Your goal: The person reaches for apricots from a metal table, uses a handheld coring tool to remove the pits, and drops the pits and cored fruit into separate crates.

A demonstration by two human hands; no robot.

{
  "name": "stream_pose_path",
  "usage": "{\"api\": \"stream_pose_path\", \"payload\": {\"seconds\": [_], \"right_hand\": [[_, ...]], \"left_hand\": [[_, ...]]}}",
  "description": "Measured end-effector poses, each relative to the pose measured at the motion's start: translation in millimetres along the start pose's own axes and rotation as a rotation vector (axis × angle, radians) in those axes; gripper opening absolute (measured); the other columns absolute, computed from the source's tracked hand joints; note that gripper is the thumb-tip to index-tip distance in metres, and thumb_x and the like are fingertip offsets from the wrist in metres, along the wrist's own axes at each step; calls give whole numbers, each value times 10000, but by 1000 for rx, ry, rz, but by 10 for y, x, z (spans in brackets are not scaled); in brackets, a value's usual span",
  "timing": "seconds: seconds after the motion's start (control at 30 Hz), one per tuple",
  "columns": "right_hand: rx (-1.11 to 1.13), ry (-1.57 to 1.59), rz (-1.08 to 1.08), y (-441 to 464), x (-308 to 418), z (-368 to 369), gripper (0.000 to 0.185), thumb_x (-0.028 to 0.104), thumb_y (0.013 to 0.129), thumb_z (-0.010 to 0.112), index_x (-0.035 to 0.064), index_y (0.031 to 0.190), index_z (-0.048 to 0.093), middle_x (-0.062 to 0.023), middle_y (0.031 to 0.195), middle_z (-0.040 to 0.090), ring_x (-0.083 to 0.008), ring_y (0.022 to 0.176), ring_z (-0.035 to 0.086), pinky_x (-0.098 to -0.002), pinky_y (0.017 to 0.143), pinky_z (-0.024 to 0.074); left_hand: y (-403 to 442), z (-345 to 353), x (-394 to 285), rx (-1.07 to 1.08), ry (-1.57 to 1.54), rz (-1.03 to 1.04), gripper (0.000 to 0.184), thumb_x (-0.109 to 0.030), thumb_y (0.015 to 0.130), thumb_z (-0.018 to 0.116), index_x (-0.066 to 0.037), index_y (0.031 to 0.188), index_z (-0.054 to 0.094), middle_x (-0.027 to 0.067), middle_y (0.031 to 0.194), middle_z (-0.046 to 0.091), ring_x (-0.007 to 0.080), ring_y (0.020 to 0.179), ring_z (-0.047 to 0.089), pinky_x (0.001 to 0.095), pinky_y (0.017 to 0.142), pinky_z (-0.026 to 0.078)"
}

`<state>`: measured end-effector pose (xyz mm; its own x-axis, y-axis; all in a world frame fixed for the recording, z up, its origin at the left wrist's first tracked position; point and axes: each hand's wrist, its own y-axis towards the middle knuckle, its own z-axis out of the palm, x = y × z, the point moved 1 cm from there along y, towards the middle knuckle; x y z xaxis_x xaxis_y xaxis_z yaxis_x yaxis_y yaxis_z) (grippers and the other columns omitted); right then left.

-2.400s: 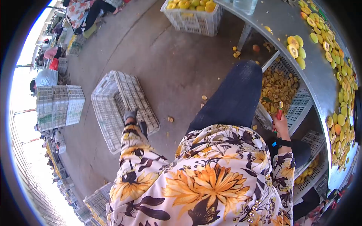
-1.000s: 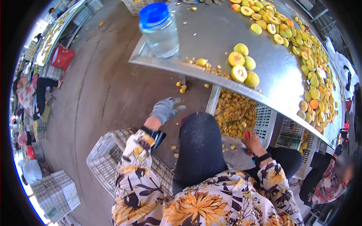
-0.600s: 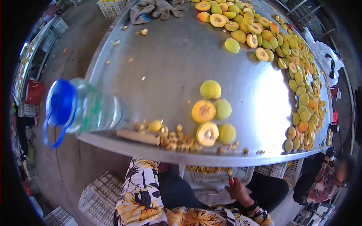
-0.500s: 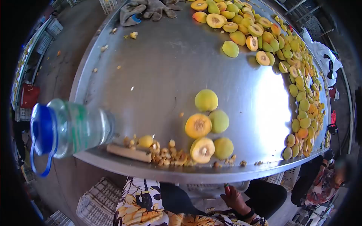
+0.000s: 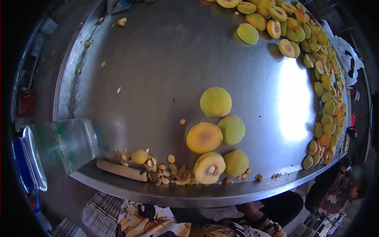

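Tabletop [image 5: 138,75] passable mid-left; bottle [image 5: 65,144], fruit pile [image 5: 329,107] flank it

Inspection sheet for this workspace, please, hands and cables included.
Surface: metal table, glare at right.
Job's things: five fruit pieces near the front edge; fruit heap along the far and right sides.
Clutter: scraps and a rod along the front edge; bottle at near left.
Hands: right hand mostly hidden below the edge, grip unclear; left hand not in view.
Cables: nothing clearly seen.
Surroundings: crate below left, another person at right.

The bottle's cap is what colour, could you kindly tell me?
The cap is dark blue, as the head view shows best.
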<state>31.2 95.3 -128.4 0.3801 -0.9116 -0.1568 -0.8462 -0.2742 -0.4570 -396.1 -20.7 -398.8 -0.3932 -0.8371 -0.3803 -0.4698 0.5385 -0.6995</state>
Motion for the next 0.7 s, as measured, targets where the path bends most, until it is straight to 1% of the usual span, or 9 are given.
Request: {"api": "stream_pose_path", "payload": {"seconds": [0.13, 0.2, 0.27, 0.33, 0.43, 0.5, 0.6, 0.63, 0.7], "right_hand": [[-52, 251, 178, -45, 63, 100, 298, 132, 732, 602, 46, 995, 489, -171, 844, 524, -307, 703, 538, -381, 551, 433], [-175, 1338, 662, 36, 13, 15, 328, 128, 725, 614, 31, 1006, 477, -193, 754, 557, -344, 666, 566, -389, 538, 438], [-205, 1131, 625, 100, 67, -77, 314, 133, 731, 609, 9, 981, 464, -211, 694, 560, -385, 663, 570, -396, 537, 434], [-164, 1267, 732, 155, 137, -208, 246, 163, 735, 609, 37, 902, 480, -235, 677, 537, -444, 682, 522, -480, 510, 407], [-178, 1268, 677, 160, 293, -140, 265, 186, 726, 625, 33, 884, 477, -235, 672, 538, -441, 697, 522, -473, 525, 410], [-205, 1256, 657, 92, 419, -64, 253, 166, 716, 627, 37, 888, 495, -211, 702, 544, -430, 680, 522, -450, 520, 412], [-461, 1001, 435, 72, 522, -71, 245, 163, 715, 623, 29, 886, 510, -191, 752, 527, -390, 666, 526, -417, 538, 427], [-293, 1046, 449, 55, 501, -120, 291, 184, 728, 610, 10, 945, 525, -171, 799, 497, -342, 671, 530, -387, 571, 443], [-290, 1038, 441, 49, 563, -26, 318, 190, 739, 600, -5, 978, 521, -172, 814, 492, -335, 674, 530, -383, 587, 447]], "left_hand": [[-909, 130, 124, 224, -563, 118, 585, -481, 824, 458, -93, 1254, 374, 147, 1102, 533, 286, 925, 556, 353, 737, 469], [-1621, 190, 230, 349, -967, 117, 585, -483, 826, 456, -94, 1255, 372, 147, 1098, 534, 286, 912, 563, 353, 720, 478], [-2235, 189, 243, 418, -1276, 110, 586, -486, 828, 454, -94, 1255, 370, 148, 1093, 536, 286, 899, 569, 352, 704, 488], [-2796, 174, 212, 430, -1509, 101, 586, -488, 829, 451, -94, 1256, 369, 148, 1089, 537, 286, 886, 576, 352, 688, 497], [-3466, 153, 221, 347, -1625, 94, 587, -490, 831, 449, -94, 1256, 367, 149, 1084, 539, 286, 873, 582, 351, 671, 507], [-3866, 191, 158, 153, -1875, 98, 583, -530, 817, 456, -126, 1233, 396, 134, 968, 571, 260, 754, 621, 296, 419, 487], [-4587, 189, 168, -175, -1760, -61, 563, -505, 799, 505, -105, 1190, 450, 117, 946, 583, 199, 713, 597, 242, 450, 452], [-4680, 320, 470, -236, -1677, -105, 574, -516, 794, 503, -104, 1190, 448, 104, 903, 585, 164, 653, 577, 217, 432, 424], [-5346, 418, 637, -401, -1800, 121, 525, -486, 786, 541, -130, 1167, 478, 99, 876, 582, 186, 694, 592, 230, 476, 457]]}}
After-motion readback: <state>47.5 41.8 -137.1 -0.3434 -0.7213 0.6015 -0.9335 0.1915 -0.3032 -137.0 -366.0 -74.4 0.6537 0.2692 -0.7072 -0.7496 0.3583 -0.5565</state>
